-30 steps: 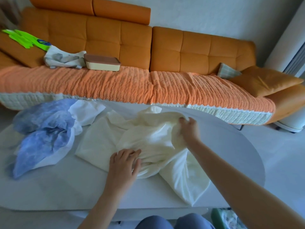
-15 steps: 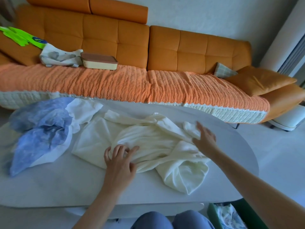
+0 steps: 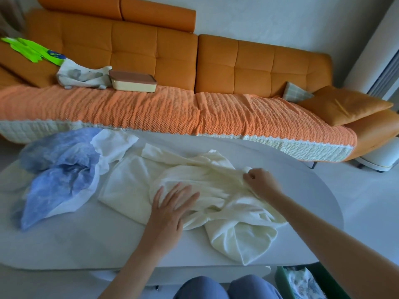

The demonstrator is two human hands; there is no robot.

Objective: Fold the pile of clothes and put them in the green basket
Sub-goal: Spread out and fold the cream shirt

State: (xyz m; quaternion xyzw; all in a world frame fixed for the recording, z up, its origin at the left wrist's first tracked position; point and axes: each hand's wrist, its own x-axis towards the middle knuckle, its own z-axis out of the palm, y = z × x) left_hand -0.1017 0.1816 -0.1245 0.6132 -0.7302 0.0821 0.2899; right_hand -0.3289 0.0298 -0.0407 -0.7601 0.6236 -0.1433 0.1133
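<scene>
A cream-white garment (image 3: pixel 194 182) lies crumpled across the middle of the white oval table (image 3: pixel 302 190). My left hand (image 3: pixel 172 208) rests flat on its near part, fingers spread. My right hand (image 3: pixel 260 183) pinches a fold of the same garment at its right side. A blue-and-white garment (image 3: pixel 58 175) lies bunched at the table's left end, with a white piece (image 3: pixel 114 145) beside it. The green basket (image 3: pixel 282 279) shows at the bottom right under the table edge, with patterned cloth inside.
An orange sofa (image 3: pixel 194 67) runs behind the table, carrying a lidded box (image 3: pixel 132 82), a printed cloth bag (image 3: pixel 84 76), green gloves (image 3: pixel 32 50) and cushions (image 3: pixel 343 104). My knees (image 3: pixel 226 288) are at the table's near edge.
My right hand went from open above the garment's right side to closed on a fold of it. My left hand spread flatter on the cloth. The garment's right part shifted.
</scene>
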